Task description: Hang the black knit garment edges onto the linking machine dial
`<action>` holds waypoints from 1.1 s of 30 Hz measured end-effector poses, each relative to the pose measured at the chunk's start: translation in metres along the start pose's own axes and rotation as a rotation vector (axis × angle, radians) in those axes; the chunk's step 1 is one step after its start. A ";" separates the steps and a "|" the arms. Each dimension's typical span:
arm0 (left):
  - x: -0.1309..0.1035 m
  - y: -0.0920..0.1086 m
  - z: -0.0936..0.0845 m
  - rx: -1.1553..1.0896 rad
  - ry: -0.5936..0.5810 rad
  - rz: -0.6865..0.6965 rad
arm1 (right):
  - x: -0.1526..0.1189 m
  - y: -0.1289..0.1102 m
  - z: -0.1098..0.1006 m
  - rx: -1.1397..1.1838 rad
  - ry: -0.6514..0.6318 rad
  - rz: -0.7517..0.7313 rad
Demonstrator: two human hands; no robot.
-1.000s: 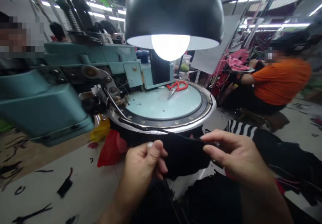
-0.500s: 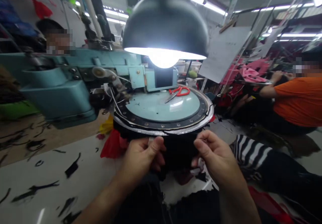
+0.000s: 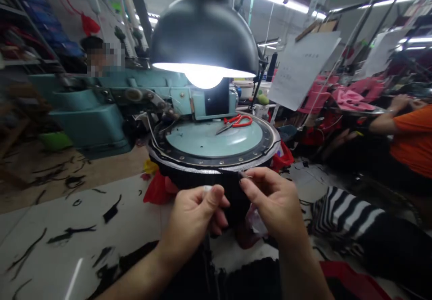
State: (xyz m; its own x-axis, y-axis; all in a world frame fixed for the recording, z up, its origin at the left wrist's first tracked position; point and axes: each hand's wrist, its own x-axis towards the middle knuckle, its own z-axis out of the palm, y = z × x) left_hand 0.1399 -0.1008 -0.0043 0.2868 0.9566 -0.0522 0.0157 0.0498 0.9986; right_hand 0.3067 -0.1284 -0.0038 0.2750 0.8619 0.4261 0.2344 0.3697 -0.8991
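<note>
Black knit fabric hangs from the near rim of a round dial linking machine, whose edge carries a ring of fine metal points. My left hand is closed in a pinch in front of the fabric, just below the rim; a white wrap shows on one finger. Close to the points, my right hand pinches the dark edge of the fabric between thumb and forefinger. What lies inside the left fingers is hidden against the black cloth. Red-handled scissors rest on the dial's pale green top.
A lit dome lamp hangs low over the dial. The green machine arm extends left. Red cloth hangs beside the dial. Black scraps litter the floor. Striped fabric lies at right, near a person in an orange shirt.
My right hand has moved left and slightly up, bringing its fingertips to the dial's rim. My left hand stays pinched, a little lower against the rim. The head view has shifted slightly.
</note>
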 end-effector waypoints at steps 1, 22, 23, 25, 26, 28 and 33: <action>0.001 0.000 0.004 0.012 0.002 0.021 | 0.001 0.000 0.001 -0.071 0.067 -0.086; 0.005 0.003 0.030 0.052 0.106 0.071 | 0.010 0.049 -0.033 0.030 -0.166 0.111; 0.002 0.004 0.031 0.050 0.104 0.080 | 0.009 0.046 -0.035 0.012 -0.178 0.062; -0.002 0.005 0.034 0.045 0.098 0.096 | 0.010 0.032 -0.040 -0.029 -0.141 -0.056; -0.001 0.005 0.036 0.041 0.099 0.100 | 0.011 0.025 -0.041 -0.046 -0.086 -0.108; 0.003 0.004 0.040 0.044 0.120 0.108 | 0.017 0.014 -0.044 -0.065 0.018 -0.166; 0.010 0.002 0.049 0.015 0.163 0.133 | 0.028 0.011 -0.045 -0.136 0.027 -0.194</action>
State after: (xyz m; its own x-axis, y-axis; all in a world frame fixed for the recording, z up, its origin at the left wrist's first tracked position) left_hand 0.1897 -0.1048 -0.0031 0.1290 0.9882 0.0821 0.0025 -0.0831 0.9965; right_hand 0.3592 -0.1162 0.0027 0.2369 0.7688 0.5940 0.4080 0.4761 -0.7790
